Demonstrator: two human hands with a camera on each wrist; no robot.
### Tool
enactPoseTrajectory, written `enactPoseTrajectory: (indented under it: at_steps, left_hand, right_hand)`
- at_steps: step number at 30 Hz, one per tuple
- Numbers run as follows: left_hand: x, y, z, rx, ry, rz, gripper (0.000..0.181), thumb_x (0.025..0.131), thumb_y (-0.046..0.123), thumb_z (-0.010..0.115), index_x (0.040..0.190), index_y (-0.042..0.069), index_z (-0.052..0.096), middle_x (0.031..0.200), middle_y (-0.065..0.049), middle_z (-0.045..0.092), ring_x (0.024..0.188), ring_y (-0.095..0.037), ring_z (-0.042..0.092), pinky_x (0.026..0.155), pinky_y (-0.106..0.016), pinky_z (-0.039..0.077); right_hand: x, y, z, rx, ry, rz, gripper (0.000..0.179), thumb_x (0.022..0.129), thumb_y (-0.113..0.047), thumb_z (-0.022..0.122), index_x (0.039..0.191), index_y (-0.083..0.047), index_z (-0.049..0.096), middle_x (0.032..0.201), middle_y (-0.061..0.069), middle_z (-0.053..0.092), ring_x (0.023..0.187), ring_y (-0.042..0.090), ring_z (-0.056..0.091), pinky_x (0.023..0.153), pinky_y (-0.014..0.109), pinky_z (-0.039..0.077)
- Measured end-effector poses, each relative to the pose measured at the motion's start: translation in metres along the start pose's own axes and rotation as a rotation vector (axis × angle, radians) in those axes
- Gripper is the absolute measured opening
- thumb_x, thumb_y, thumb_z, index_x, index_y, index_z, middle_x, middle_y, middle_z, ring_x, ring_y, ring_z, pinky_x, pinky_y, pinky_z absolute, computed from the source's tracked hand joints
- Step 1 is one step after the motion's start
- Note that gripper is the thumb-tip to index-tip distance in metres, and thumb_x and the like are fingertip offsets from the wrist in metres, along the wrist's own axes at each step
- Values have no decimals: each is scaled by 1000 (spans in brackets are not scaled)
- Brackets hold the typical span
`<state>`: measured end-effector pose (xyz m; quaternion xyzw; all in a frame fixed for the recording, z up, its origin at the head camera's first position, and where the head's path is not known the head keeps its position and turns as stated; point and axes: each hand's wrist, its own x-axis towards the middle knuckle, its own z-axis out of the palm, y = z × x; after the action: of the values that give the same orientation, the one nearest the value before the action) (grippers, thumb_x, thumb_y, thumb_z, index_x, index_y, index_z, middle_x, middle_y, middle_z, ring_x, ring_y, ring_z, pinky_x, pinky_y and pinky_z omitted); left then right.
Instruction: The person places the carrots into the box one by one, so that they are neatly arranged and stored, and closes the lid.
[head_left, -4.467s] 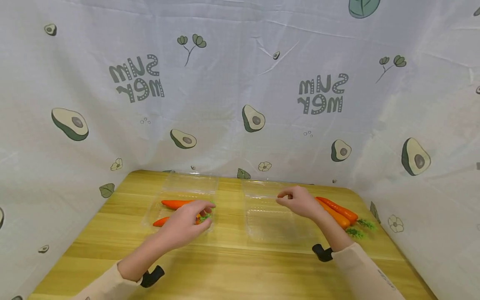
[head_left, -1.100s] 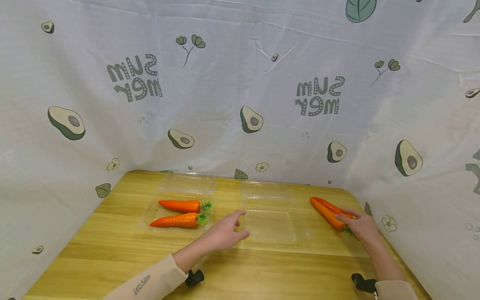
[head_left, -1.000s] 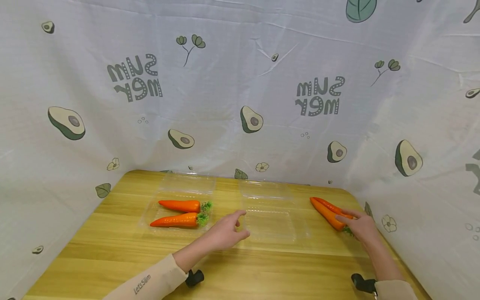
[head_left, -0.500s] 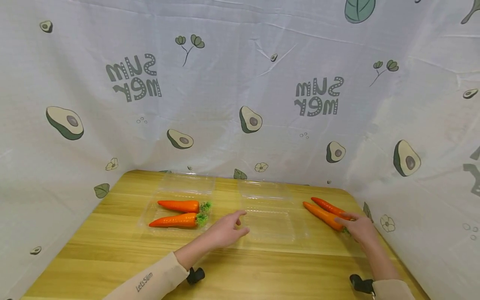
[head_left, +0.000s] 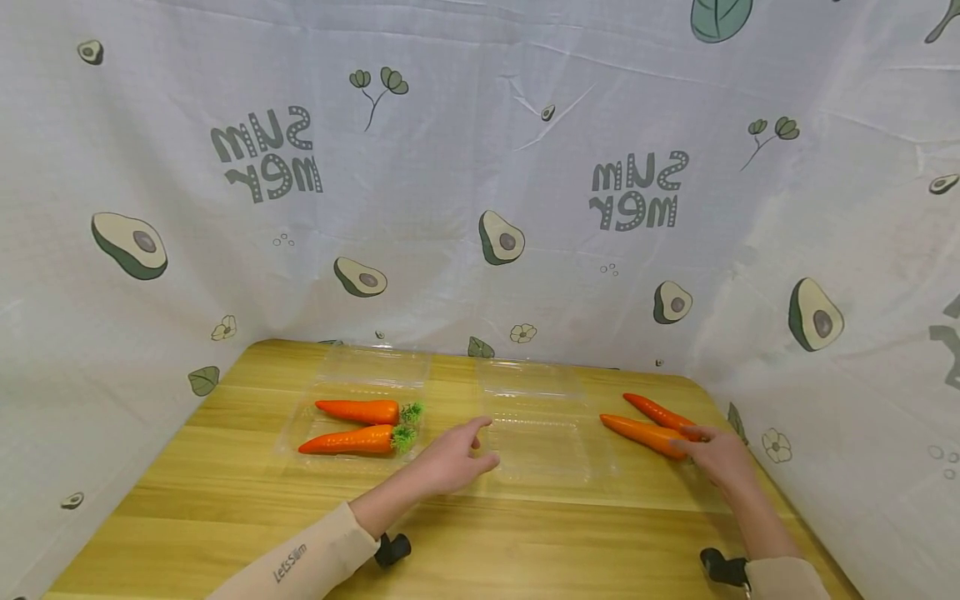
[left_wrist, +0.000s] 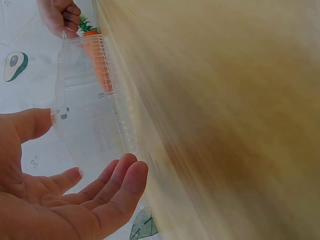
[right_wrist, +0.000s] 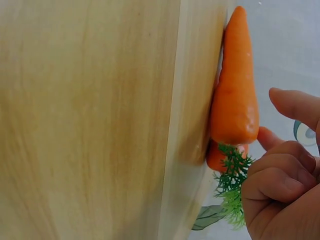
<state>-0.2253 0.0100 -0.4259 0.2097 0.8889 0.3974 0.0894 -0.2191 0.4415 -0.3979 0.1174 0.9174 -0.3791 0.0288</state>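
My left hand (head_left: 448, 461) hovers at the near left edge of a clear plastic clamshell box (head_left: 551, 446), its lid folded back. In the left wrist view, its thumb and fingers (left_wrist: 127, 185) stand apart with nothing between them. On the right, two orange carrots, the nearer (head_left: 641, 432) and the farther (head_left: 658, 412), lie spread in a V. My right hand (head_left: 722, 457) is at their leafy ends. The right wrist view has the index fingertip right at the nearer carrot's (right_wrist: 235, 95) thick end, the thumb off it and the other fingers curled.
A second open clear box (head_left: 288, 433) stands on the left, with two carrots (head_left: 348, 440) in it, green tops to the right. A printed curtain (head_left: 420, 167) hangs behind and along both sides of the wooden table (head_left: 480, 542).
The right hand has moved from the right box to the right-hand carrots, and the nearer one has swung away from the other. The left hand moved right from the left box, then stayed still.
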Motion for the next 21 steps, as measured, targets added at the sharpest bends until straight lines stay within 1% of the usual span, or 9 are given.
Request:
enactPoseTrajectory:
  at_steps: [3, 6, 8, 10, 13, 18, 19, 20, 21]
  left_hand:
    - [0, 1, 0, 3, -1, 3, 69, 95, 39, 68, 154, 15, 41, 125, -14, 64, 104, -26, 64, 83, -46, 53]
    - [0, 1, -1, -1, -2, 4, 69, 95, 39, 68, 154, 16, 41, 125, -14, 64, 104, -26, 64, 84, -46, 53]
    - [0, 1, 0, -3, -2, 5, 68, 95, 39, 68, 154, 16, 41, 125, -14, 64, 105, -26, 64, 84, -46, 53]
    - [0, 1, 0, -4, -2, 3, 69, 95, 39, 68, 154, 16, 41, 125, -14, 64, 105, -26, 64, 84, -46, 53]
    - [0, 1, 0, -4, 0, 1, 70, 95, 39, 68, 154, 15, 40, 125, -15, 64, 106, -27, 63, 84, -46, 53]
    - [-1, 2, -1, -3, 0, 0, 71, 95, 39, 69, 155, 15, 39, 126, -15, 64, 107, -28, 63, 83, -47, 53]
    - [-1, 2, -1, -2, -1, 0, 71, 95, 39, 69, 155, 15, 39, 125, -15, 64, 107, -28, 63, 83, -46, 53]
    - [-1, 2, -1, -3, -2, 0, 71, 95, 39, 69, 155, 15, 39, 125, -15, 64, 106, -28, 63, 82, -46, 53]
    - [-1, 2, 0, -5, -4, -1, 71, 95, 39, 69, 155, 15, 39, 125, -15, 64, 105, -28, 63, 82, -46, 53]
  right_hand:
    - [1, -2, 0, -8, 0, 4, 77, 98, -39, 64, 147, 13, 38, 153, 40, 27, 135, 51, 33, 93, 43, 41]
    - [1, -3, 0, 3, -3, 5, 69, 96, -28, 65, 146, 13, 41, 152, 39, 29, 133, 48, 35, 86, 34, 44]
    - [2, -3, 1, 0, 0, 6, 67, 95, -24, 65, 146, 13, 41, 151, 40, 30, 131, 47, 37, 80, 29, 44]
    - [3, -4, 1, -7, 1, 4, 67, 95, -20, 65, 146, 14, 40, 151, 41, 30, 130, 47, 38, 78, 26, 45]
    - [4, -5, 1, -41, 4, 3, 68, 94, -19, 64, 146, 16, 37, 149, 42, 30, 125, 47, 41, 75, 28, 46]
    - [4, -8, 1, -92, 8, 5, 69, 93, -20, 64, 144, 18, 37, 146, 44, 32, 115, 47, 46, 72, 31, 46]
    - [5, -6, 1, -108, 8, -8, 70, 92, -22, 65, 143, 19, 39, 145, 44, 34, 114, 47, 47, 72, 31, 46]
    - [7, -3, 0, -100, -10, -29, 70, 91, -20, 66, 143, 18, 39, 146, 43, 34, 118, 49, 46, 74, 32, 47]
    - [9, 0, 0, -123, 3, -58, 67, 90, -21, 68, 142, 14, 46, 144, 40, 42, 116, 45, 49, 74, 30, 47]
